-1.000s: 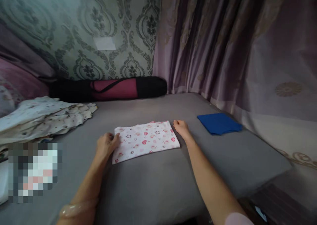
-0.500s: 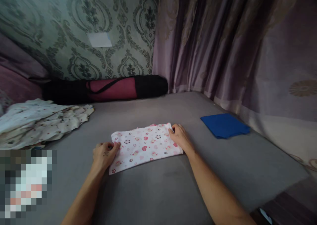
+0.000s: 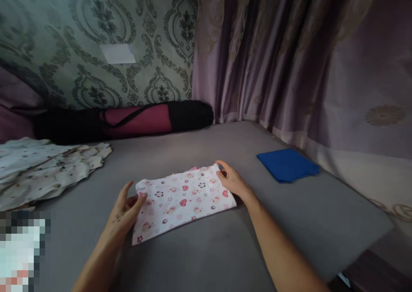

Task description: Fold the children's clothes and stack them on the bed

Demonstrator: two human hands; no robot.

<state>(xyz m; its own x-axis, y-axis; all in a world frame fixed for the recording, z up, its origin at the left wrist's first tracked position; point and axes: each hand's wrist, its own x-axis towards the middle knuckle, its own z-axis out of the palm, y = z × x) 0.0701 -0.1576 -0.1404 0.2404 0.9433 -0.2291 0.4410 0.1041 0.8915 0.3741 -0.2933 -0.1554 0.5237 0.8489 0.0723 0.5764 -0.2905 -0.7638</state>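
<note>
Patterned cloth (image 3: 185,202) moved nearer, held by both hands (image 3: 124,210) (image 3: 231,180).

Patterned cloth (image 3: 180,200) filled the way between the fingers of the left hand (image 3: 124,212) and right hand (image 3: 233,180). Beyond them, open grey surface (image 3: 193,148) reached a long bag (image 3: 141,121); rightward, room ended at blue cloth (image 3: 288,165).

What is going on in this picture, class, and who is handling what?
A person has a folded white cloth with hearts and flowers between two bare hands. The left hand holds its left edge, the thumb on top, and the right hand holds it near the far right corner. A folded blue cloth lies to the right on the grey surface, and a rumpled spotted cloth lies to the left.
</note>
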